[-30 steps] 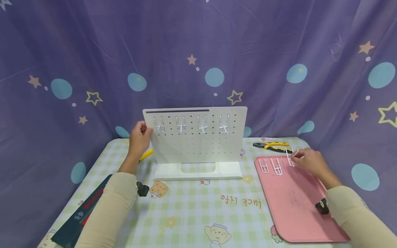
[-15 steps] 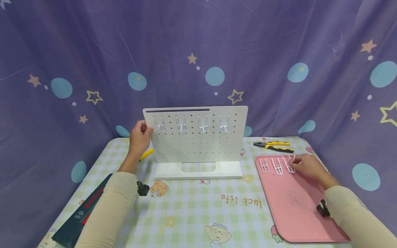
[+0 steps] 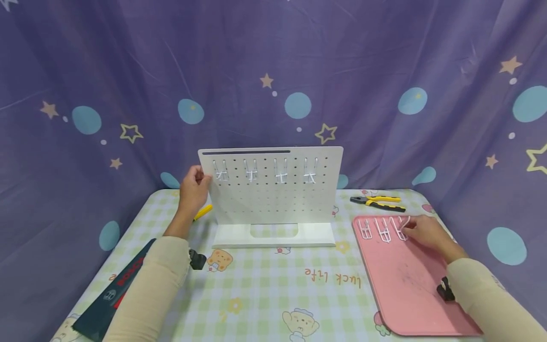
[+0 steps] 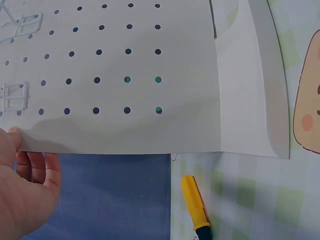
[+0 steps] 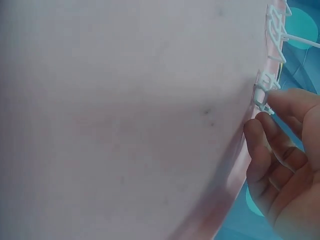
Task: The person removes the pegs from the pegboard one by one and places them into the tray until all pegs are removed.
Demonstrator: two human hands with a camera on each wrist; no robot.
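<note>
A white pegboard (image 3: pixel 239 202) stands upright on its base, with several white wire hooks (image 3: pixel 251 175) hung along its upper rows. My left hand (image 3: pixel 193 192) grips the board's left edge, thumb on the front (image 4: pixel 14 135) and the other fingers behind it. On the right, my right hand (image 3: pixel 429 233) pinches a white wire pegboard hook (image 5: pixel 261 95) at the far end of the pink tray (image 3: pixel 410 285). Two more hooks lie in a row to the left of it, one at the tray's corner (image 3: pixel 365 230) and a middle hook (image 3: pixel 384 232).
Pliers with yellow and black handles (image 3: pixel 378 203) lie behind the tray. A yellow-handled tool (image 4: pixel 194 200) rests on the checked tablecloth (image 3: pixel 256 285) beside the board's left side. A dark green case with red lettering (image 3: pixel 107 294) lies under the left forearm. A purple curtain (image 3: pixel 273 61) hangs behind.
My right hand has lowered the wire hook from above the tray's far edge down beside the other two hooks. My left hand stays at the pegboard's edge.
</note>
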